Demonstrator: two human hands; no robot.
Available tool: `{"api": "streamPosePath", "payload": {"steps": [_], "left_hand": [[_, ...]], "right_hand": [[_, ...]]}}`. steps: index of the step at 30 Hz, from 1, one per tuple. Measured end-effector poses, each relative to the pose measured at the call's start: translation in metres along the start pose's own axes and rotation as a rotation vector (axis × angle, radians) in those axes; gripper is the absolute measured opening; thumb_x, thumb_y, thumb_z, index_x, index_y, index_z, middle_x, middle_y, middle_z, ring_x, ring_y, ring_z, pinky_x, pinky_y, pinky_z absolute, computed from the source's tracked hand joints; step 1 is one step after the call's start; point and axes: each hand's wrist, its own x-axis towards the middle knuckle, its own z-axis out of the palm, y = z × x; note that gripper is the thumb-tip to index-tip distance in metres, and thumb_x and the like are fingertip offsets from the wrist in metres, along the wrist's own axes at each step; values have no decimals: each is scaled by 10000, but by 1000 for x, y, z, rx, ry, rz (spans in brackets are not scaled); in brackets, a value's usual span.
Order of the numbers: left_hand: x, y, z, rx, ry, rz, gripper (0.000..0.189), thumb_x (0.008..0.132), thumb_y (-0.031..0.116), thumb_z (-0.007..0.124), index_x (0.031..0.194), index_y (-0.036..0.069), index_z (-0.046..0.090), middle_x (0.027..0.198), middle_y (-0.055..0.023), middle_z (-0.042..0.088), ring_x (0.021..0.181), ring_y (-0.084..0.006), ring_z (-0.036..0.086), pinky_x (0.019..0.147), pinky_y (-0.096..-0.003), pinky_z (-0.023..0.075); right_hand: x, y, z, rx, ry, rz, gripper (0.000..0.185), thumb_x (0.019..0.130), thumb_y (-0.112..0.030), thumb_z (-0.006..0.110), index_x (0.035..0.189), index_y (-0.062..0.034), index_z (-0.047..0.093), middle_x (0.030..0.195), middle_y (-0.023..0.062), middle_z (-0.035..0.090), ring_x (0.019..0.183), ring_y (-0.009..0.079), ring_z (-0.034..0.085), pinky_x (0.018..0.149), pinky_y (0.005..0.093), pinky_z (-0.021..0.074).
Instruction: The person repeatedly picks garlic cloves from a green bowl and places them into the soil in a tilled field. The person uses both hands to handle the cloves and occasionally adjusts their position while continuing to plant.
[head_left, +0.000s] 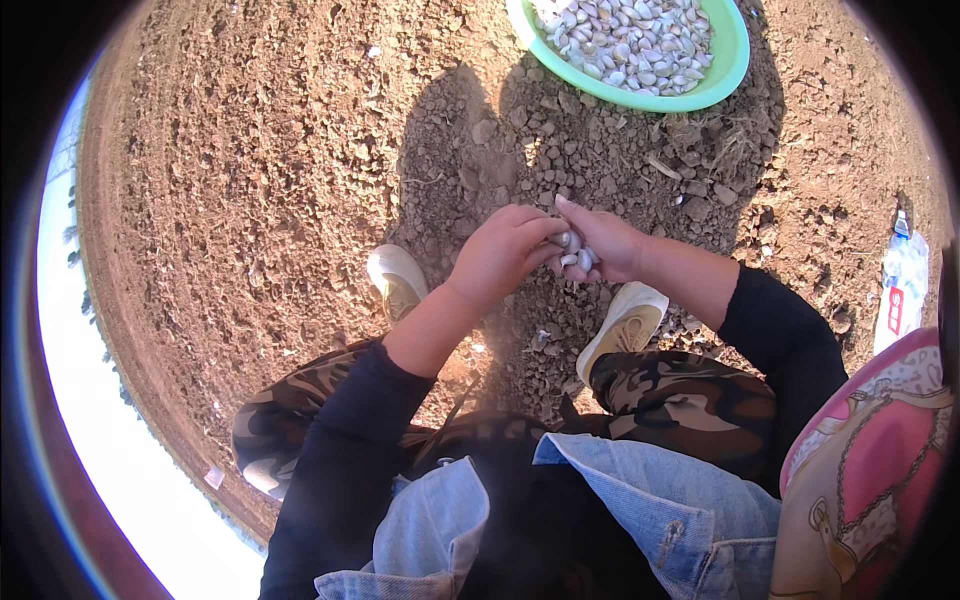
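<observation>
Several pale garlic cloves (583, 259) lie in the curled fingers of my right hand (613, 241), whose thumb points up and away. My left hand (508, 244) meets it from the left, its fingertips bent over and gripping at the same cloves. How many cloves sit beneath the fingers is hidden. Beyond both hands, a light green plastic basin (660, 103) rests on the soil, partly cut off by the top of the view. A heap of loose garlic cloves (630, 45) covers its bottom.
Dry, cloddy tilled soil (247, 187) spreads all around. My pale left shoe (397, 274) and right shoe (626, 322) stand apart below the hands. A clear plastic bottle (902, 281) lies at far right, near a pink patterned cloth (877, 465). A small pale scrap (214, 477) lies at lower left.
</observation>
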Motion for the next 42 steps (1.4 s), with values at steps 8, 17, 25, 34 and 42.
{"api": "streamPosePath", "payload": {"steps": [8,17,25,34,42], "left_hand": [[56,-45,-4,-255,75,-369,234,825,92,671,1053,56,635,947,-50,645,771,-131,593,693,-272,493],[111,-109,-30,-261,154,-401,257,824,94,703,1071,30,673,885,-38,670,764,-73,601,694,-224,496],[151,-125,-42,-11,110,-151,241,805,77,688,1045,60,678,894,-85,657,771,-203,628,684,-285,496],[193,-157,-66,81,124,-101,203,815,63,660,1017,47,675,879,-108,649,772,-252,628,675,-319,500],[278,-223,-134,118,187,-72,150,832,44,618,974,30,662,876,-132,640,790,-300,625,689,-357,506]], "right_hand": [[38,-62,-37,-84,152,-143,566,937,-592,370,908,-77,604,683,22,588,501,101,539,387,218,351],[68,-129,-72,-639,237,-401,303,972,-307,480,1062,-55,622,685,5,562,504,73,525,455,221,418],[87,-159,-70,-1101,347,-661,328,938,-300,410,956,-12,564,804,193,617,782,381,598,728,459,462],[120,-207,-76,-1060,388,-662,310,908,-249,391,940,6,565,835,230,620,814,404,598,744,475,462],[183,-322,-77,-854,395,-604,336,888,-250,399,907,43,564,778,227,609,770,389,597,731,443,468]]}}
